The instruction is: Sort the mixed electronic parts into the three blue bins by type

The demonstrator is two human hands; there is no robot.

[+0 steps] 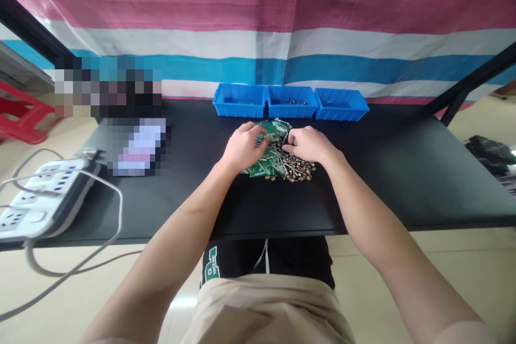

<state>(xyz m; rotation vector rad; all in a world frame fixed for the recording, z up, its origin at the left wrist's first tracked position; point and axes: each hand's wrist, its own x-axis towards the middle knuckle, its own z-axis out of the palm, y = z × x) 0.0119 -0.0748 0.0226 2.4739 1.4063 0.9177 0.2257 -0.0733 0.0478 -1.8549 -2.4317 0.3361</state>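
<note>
A person's two bare hands work at a mixed pile [278,159] on a black table [181,193], the left hand [243,146] over its left side, the right hand [309,142] at its right. The hands are apart from each other; the left's thumb and forefinger stand parted above the heap, while the right's fingers curl inward, and whether they pinch anything cannot be told. The step in hand appears to be picking through the pile, and the next move seems to call for a light fingertip grip, since pieces lie crossed and tangled. By count: one pile and three blue bins in a row just behind it; the brass-headed pins [299,169] and green pieces [258,169] overlap too much to number. The middle bin [291,112] holds a few brass-coloured heads [296,102], the right bin [342,114] one visible thin piece [328,101], the left bin [239,111] something too faint to identify. One white power strip [36,216] sits at far left
</note>
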